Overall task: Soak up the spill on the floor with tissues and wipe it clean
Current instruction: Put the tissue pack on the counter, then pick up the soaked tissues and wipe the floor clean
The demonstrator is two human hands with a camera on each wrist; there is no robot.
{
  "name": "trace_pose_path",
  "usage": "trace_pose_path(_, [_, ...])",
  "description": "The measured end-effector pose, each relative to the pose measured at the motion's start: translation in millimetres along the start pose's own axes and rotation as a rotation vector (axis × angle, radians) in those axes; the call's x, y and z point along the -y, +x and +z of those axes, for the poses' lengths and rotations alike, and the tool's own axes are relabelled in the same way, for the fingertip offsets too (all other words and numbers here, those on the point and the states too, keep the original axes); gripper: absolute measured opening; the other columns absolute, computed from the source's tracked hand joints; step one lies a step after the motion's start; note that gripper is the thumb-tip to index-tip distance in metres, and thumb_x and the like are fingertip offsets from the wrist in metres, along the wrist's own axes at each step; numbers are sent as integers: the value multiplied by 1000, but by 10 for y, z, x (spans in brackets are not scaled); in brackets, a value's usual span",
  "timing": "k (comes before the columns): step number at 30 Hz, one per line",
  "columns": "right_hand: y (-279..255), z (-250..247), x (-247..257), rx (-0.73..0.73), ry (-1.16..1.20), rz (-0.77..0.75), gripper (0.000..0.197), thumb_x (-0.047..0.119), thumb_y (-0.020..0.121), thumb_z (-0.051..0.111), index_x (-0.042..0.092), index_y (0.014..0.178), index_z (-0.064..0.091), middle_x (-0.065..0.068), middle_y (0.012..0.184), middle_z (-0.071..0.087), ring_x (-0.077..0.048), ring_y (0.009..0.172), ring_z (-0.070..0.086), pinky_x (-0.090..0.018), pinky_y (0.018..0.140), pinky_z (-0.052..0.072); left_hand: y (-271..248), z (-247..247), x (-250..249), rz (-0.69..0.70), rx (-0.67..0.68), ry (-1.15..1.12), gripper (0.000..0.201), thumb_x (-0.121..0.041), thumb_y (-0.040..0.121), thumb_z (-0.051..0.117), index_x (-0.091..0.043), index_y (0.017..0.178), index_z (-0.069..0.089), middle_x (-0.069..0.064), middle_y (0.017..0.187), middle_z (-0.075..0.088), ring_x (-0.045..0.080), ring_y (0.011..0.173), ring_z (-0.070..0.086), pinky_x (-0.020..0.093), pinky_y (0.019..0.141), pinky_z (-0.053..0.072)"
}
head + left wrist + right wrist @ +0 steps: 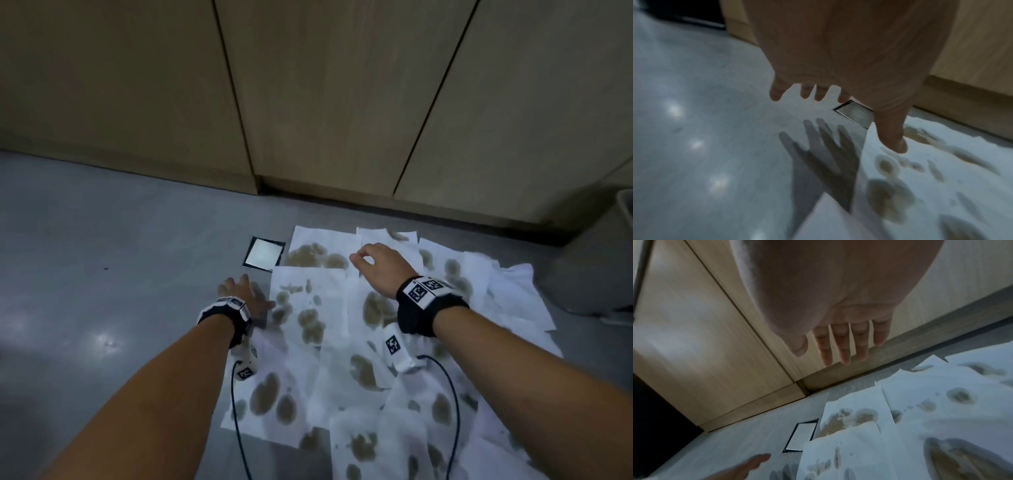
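The work area is a grey polished floor (102,274) running along the base of light wood cabinet doors (308,102). White tissues (342,342) lie overlapped in a flat layer on the floor just in front of the cabinet base, reaching from the square metal floor drain (263,256) toward the near edge of the view. Brown wet patches (310,325) show through most sheets, with dry white margins between them. Judged from this, the soaking step is well advanced: the spill is covered and absorbed into the paper. Gathering the wet sheets and wiping the floor clean remain. The left hand (241,291) hovers over bare floor at the left edge of the layer, fingers spread, holding nothing; its shadow falls on the floor below. The right hand (380,267) is above the far sheets, fingers extended and relaxed, also holding nothing. A pale bin (627,209) stands at the right edge of the floor.
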State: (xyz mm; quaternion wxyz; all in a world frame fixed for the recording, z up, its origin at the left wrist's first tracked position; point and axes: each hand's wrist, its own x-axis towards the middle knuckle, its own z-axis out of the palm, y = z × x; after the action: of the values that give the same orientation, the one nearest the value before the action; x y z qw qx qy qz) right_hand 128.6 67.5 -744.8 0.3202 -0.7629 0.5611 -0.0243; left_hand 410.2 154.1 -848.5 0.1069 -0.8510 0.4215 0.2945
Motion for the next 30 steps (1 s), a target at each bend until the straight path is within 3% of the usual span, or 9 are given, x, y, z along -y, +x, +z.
trace_pose_path(2, [103,215,-76,-5,25,8,31,45,101,44,21,107,62,-3,121,58,-24,111,56,-41,99,43,123,2,-2,4,-60,19,102,-75,78,57,-16,153,21,19,156,21,40,143,22,52,116,26])
trace_pose_path(5, [132,515,-163,43,70,28,35,47,101,43,20,114,62,-3,127,56,-24,115,55,-40,102,42,171,44,-4,-94,9,11,126,-85,69,59,-17,159,3,18,163,2,44,148,9,56,118,19])
trace_pose_path(9, [205,719,-264,104,45,27,37,49,100,43,22,117,61,-3,131,53,-24,120,53,-44,105,39,280,321,-2,-250,184,-114,176,-100,21,62,-24,155,-23,15,160,-29,50,149,-4,65,116,20])
trace_pose_path(10, [250,748,-294,102,46,28,37,49,100,43,22,119,61,-3,132,53,-24,121,52,-44,106,39,288,392,-2,-273,201,-153,177,-96,21,66,-24,154,-25,15,159,-32,51,148,-6,66,116,19])
trace_pose_path(14, [561,828,-370,34,53,47,39,47,101,43,19,123,59,-4,134,51,-25,119,53,-44,104,41,287,518,-77,-287,145,-125,157,-84,52,73,-17,153,-27,20,157,-34,55,145,-15,66,117,7])
trace_pose_path(20, [1121,916,-441,27,-19,164,34,33,99,47,13,124,57,-11,131,48,-33,118,53,-46,100,45,382,544,-73,-276,164,-114,160,-85,51,73,-14,153,-26,25,155,-35,55,144,-15,68,116,5])
trace_pose_path(24, [1422,937,-496,2,-102,302,47,36,99,50,8,136,47,-16,139,41,-38,125,48,-47,100,45,358,515,-74,-255,178,-121,159,-85,52,72,-12,153,-27,27,155,-34,56,144,-16,68,116,5])
trace_pose_path(27, [1593,951,-548,-39,-111,407,52,39,97,52,4,135,46,-17,138,42,-38,126,46,-46,97,43,337,501,-71,-232,180,-109,158,-85,54,71,-9,152,-27,30,154,-33,56,143,-18,68,116,4])
trace_pose_path(30, [1700,995,-610,-39,-36,439,52,38,94,55,9,137,48,-16,138,45,-37,126,48,-44,101,43,350,492,-73,-237,190,-111,158,-85,55,70,-8,151,-28,31,152,-34,56,143,-19,69,115,3])
